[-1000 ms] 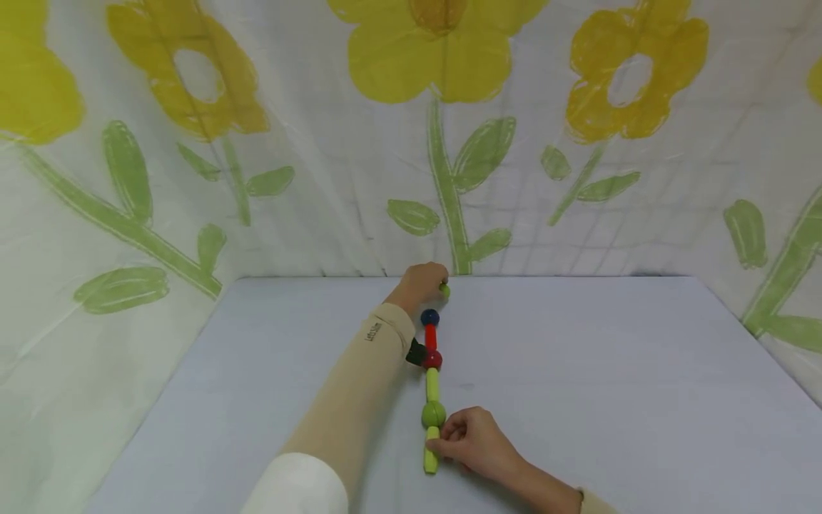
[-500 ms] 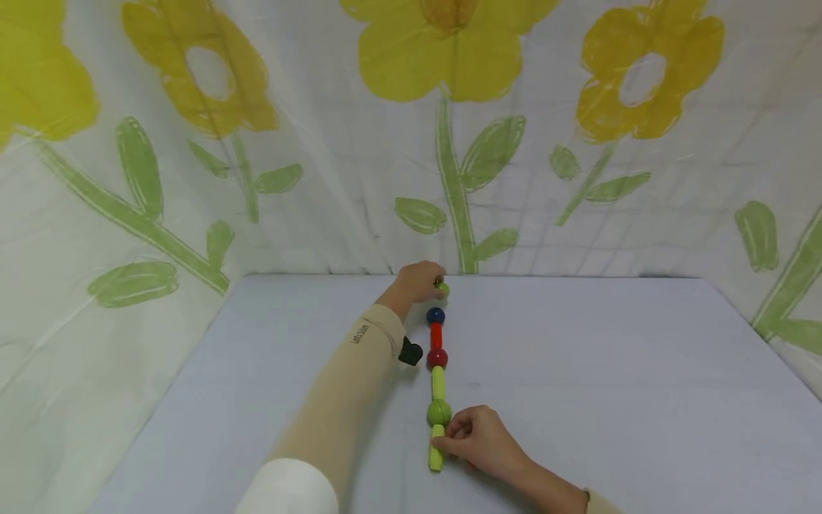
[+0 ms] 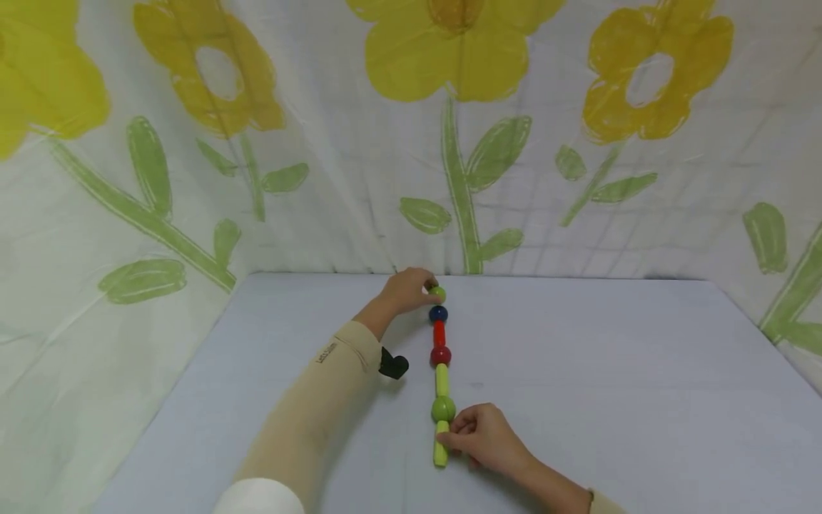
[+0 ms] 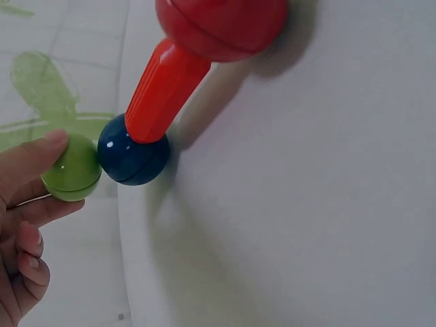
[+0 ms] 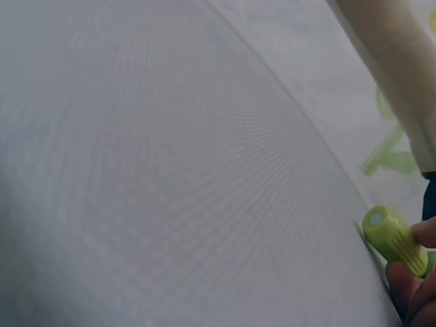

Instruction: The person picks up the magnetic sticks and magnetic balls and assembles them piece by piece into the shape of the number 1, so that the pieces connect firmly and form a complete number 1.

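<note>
My left hand (image 3: 406, 290) pinches a small green ball (image 4: 73, 169) between thumb and fingers. In the left wrist view, that ball is right at the side of a dark blue ball (image 4: 133, 151). Toward me the chain goes on with a red rod (image 3: 439, 333), a red ball (image 3: 440, 355), a yellow-green rod (image 3: 442, 380) and a larger green ball (image 3: 443, 409). At the near end, my right hand (image 3: 491, 440) pinches another yellow-green rod (image 3: 440, 457). Its free end shows a pale round disc in the right wrist view, where most of the hand is out of frame.
The chain lies straight on a white table (image 3: 578, 371), pointing away from me. A black wrist camera (image 3: 394, 365) hangs at the left sleeve (image 3: 321, 400). Behind the table's far edge stands a white curtain (image 3: 347, 200) printed with yellow flowers.
My left hand has brought the small green ball in from beyond the chain, up against the blue ball, and its forearm has shifted left. My right hand keeps its grip on the near rod.
</note>
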`<action>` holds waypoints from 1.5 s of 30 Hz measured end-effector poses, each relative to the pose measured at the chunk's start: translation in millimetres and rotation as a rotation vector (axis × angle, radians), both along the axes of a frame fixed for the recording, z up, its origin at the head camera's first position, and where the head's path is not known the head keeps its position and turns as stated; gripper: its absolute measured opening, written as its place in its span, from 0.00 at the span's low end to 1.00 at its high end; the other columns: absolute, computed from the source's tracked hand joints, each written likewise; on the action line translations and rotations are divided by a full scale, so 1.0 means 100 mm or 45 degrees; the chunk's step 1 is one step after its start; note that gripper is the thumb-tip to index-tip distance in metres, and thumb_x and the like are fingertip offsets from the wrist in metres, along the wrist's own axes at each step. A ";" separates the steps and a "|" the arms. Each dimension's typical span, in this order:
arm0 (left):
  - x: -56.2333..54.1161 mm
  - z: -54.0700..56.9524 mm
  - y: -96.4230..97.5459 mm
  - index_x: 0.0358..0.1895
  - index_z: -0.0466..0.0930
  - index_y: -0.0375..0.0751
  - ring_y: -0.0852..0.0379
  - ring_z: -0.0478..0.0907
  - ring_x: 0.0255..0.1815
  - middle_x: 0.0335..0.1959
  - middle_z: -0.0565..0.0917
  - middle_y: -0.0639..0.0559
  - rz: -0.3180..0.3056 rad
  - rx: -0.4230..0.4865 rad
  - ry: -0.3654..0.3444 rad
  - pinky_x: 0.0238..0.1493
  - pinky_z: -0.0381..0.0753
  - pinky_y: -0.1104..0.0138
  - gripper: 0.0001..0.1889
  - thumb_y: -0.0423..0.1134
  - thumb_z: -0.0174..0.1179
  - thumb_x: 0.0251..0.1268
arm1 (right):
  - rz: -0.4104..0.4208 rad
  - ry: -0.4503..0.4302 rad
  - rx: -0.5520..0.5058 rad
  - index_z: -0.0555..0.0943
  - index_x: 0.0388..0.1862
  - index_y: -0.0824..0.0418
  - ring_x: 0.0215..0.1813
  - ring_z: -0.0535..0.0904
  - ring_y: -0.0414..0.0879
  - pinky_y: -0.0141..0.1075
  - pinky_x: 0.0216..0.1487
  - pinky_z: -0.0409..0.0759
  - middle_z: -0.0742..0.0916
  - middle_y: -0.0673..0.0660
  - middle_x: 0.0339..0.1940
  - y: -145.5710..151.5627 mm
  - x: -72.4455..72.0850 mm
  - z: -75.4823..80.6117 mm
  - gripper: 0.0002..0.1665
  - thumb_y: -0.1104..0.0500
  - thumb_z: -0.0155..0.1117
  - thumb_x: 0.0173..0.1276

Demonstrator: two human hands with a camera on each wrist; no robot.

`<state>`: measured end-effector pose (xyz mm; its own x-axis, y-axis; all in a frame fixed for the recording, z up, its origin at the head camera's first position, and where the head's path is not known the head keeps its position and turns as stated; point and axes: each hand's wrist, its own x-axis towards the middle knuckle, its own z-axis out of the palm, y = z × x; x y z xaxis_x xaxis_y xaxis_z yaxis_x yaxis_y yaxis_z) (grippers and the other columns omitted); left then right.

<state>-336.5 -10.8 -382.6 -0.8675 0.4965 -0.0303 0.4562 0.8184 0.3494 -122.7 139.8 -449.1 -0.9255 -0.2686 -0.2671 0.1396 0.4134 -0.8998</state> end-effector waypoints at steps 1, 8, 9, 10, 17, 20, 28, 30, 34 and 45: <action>0.02 0.00 -0.02 0.52 0.79 0.42 0.55 0.78 0.49 0.48 0.83 0.50 0.009 0.004 0.000 0.51 0.76 0.62 0.22 0.51 0.62 0.59 | 0.000 -0.004 0.000 0.81 0.27 0.62 0.12 0.66 0.36 0.27 0.16 0.64 0.79 0.47 0.14 0.00 0.00 0.01 0.17 0.49 0.71 0.54; 0.21 -0.02 -0.20 0.47 0.81 0.44 0.56 0.78 0.43 0.42 0.84 0.53 0.142 0.131 0.004 0.43 0.76 0.64 0.20 0.53 0.64 0.56 | 0.001 -0.003 -0.010 0.80 0.26 0.63 0.11 0.66 0.36 0.26 0.15 0.63 0.79 0.48 0.14 0.00 -0.01 0.03 0.17 0.49 0.70 0.54; 0.25 -0.02 -0.22 0.46 0.82 0.45 0.56 0.78 0.42 0.41 0.84 0.53 0.160 0.159 -0.003 0.41 0.76 0.64 0.20 0.53 0.64 0.55 | 0.002 0.000 -0.011 0.80 0.26 0.63 0.11 0.66 0.36 0.26 0.15 0.63 0.79 0.48 0.14 0.00 -0.01 0.03 0.17 0.49 0.70 0.55; 0.29 -0.03 -0.25 0.45 0.82 0.45 0.56 0.78 0.41 0.40 0.84 0.53 0.179 0.181 -0.011 0.40 0.76 0.65 0.19 0.53 0.64 0.55 | 0.005 0.000 -0.013 0.80 0.26 0.63 0.11 0.66 0.36 0.25 0.15 0.63 0.79 0.48 0.14 0.00 -0.01 0.03 0.17 0.49 0.70 0.55; 0.60 -0.07 -0.38 0.42 0.82 0.48 0.59 0.76 0.36 0.37 0.84 0.56 0.266 0.271 -0.065 0.32 0.73 0.69 0.18 0.54 0.66 0.52 | 0.011 0.010 -0.008 0.80 0.26 0.63 0.10 0.66 0.36 0.26 0.13 0.63 0.79 0.48 0.13 0.01 -0.03 0.02 0.18 0.48 0.70 0.55; 0.74 -0.09 -0.42 0.41 0.82 0.48 0.59 0.76 0.36 0.36 0.84 0.57 0.247 0.295 -0.064 0.32 0.72 0.69 0.17 0.53 0.67 0.51 | 0.014 0.005 -0.011 0.80 0.26 0.63 0.10 0.66 0.36 0.26 0.13 0.63 0.80 0.48 0.14 0.02 -0.04 0.03 0.18 0.48 0.69 0.56; 1.07 -0.13 -0.52 0.41 0.82 0.49 0.56 0.78 0.39 0.37 0.85 0.57 0.206 0.308 -0.101 0.34 0.73 0.67 0.15 0.51 0.68 0.51 | 0.026 -0.008 -0.018 0.80 0.27 0.63 0.10 0.67 0.36 0.26 0.14 0.64 0.80 0.49 0.14 0.02 -0.06 0.04 0.18 0.48 0.69 0.56; 1.12 -0.13 -0.54 0.41 0.82 0.49 0.55 0.78 0.41 0.37 0.85 0.57 0.205 0.316 -0.106 0.36 0.74 0.65 0.15 0.50 0.68 0.52 | 0.025 -0.005 -0.018 0.80 0.28 0.63 0.10 0.67 0.36 0.26 0.14 0.64 0.80 0.49 0.14 0.02 -0.06 0.04 0.18 0.49 0.69 0.56; 1.20 -0.15 -0.58 0.41 0.82 0.49 0.55 0.78 0.42 0.37 0.85 0.57 0.216 0.317 -0.121 0.39 0.75 0.63 0.15 0.50 0.67 0.52 | 0.027 -0.001 -0.013 0.80 0.28 0.63 0.10 0.67 0.36 0.26 0.14 0.64 0.80 0.49 0.14 0.03 -0.07 0.04 0.18 0.48 0.69 0.56; 1.36 -0.19 -0.65 0.40 0.82 0.49 0.56 0.79 0.43 0.37 0.85 0.57 0.202 0.328 -0.125 0.41 0.76 0.60 0.14 0.49 0.68 0.51 | 0.003 0.022 -0.003 0.80 0.28 0.64 0.10 0.67 0.37 0.26 0.14 0.64 0.80 0.49 0.15 0.02 -0.11 0.01 0.16 0.50 0.68 0.57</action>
<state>-200.2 -75.4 -401.8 -0.9338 0.3576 -0.0086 0.2839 0.7556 0.5904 -133.9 142.1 -448.0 -0.9292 -0.2715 -0.2507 0.1234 0.4114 -0.9030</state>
